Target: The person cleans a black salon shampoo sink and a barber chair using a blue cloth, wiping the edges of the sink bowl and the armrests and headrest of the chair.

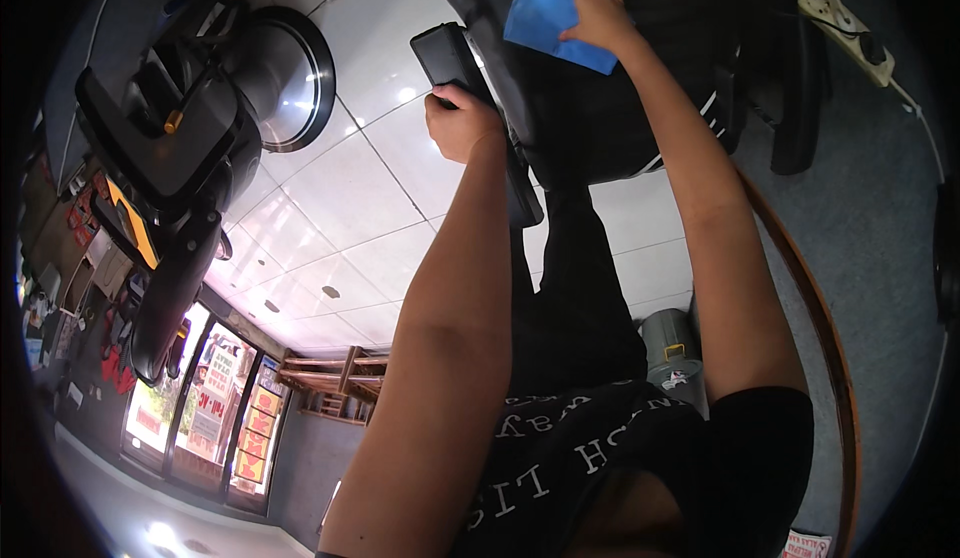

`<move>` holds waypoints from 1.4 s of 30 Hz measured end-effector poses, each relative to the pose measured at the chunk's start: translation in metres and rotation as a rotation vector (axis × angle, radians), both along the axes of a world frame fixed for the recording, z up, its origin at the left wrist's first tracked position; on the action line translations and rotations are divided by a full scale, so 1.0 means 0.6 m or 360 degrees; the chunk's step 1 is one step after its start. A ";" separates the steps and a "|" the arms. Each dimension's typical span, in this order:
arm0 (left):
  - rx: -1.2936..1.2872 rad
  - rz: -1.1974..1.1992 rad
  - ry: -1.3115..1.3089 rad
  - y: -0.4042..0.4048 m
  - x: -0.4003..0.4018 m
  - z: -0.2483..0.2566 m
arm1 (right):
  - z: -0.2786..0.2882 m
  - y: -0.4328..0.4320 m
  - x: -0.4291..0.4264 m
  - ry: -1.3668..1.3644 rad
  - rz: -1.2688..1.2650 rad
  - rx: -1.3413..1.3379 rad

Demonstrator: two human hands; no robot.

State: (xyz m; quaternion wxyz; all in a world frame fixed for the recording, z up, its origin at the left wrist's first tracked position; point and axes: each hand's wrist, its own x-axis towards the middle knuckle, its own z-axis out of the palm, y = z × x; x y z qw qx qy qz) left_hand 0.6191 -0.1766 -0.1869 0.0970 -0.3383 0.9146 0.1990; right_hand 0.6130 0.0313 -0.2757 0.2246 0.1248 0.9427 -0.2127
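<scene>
My left hand [463, 124] is curled over the side of the black padded armrest [450, 52] of a chair. Up and to its right, my right hand [600, 19] grips a folded blue cloth [541, 27], thumb near the cloth's middle, against the chair's black surface [600, 127]. Part of the cloth is hidden under my fingers and palm. Both forearms reach forward from my body.
A second black chair [172, 145] with a round metal base [289, 82] stands left on white floor tiles [337, 190]. A power strip [844, 33] with cables is at upper right. A lidded grey bin [671, 348] stands near my legs, beside a curved wooden edge [825, 318].
</scene>
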 end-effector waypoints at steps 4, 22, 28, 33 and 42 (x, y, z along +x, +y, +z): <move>-0.0008 0.0017 0.0023 -0.002 -0.002 -0.001 | -0.001 0.011 0.008 -0.0187 -0.0021 -0.0311; -0.0032 0.0027 -0.0007 0.003 -0.001 -0.003 | -0.024 0.001 0.094 -0.0049 -0.0200 -0.0278; -0.0019 0.0001 0.0022 0.003 0.002 -0.010 | -0.008 -0.034 0.096 0.0815 -0.0423 -0.0417; -0.0072 0.0002 0.0048 -0.009 0.000 -0.016 | 0.027 -0.057 0.089 0.0973 -0.0224 -0.0482; -0.0033 -0.0008 0.0029 0.001 0.001 -0.012 | -0.007 -0.049 0.076 0.0981 -0.0363 -0.0216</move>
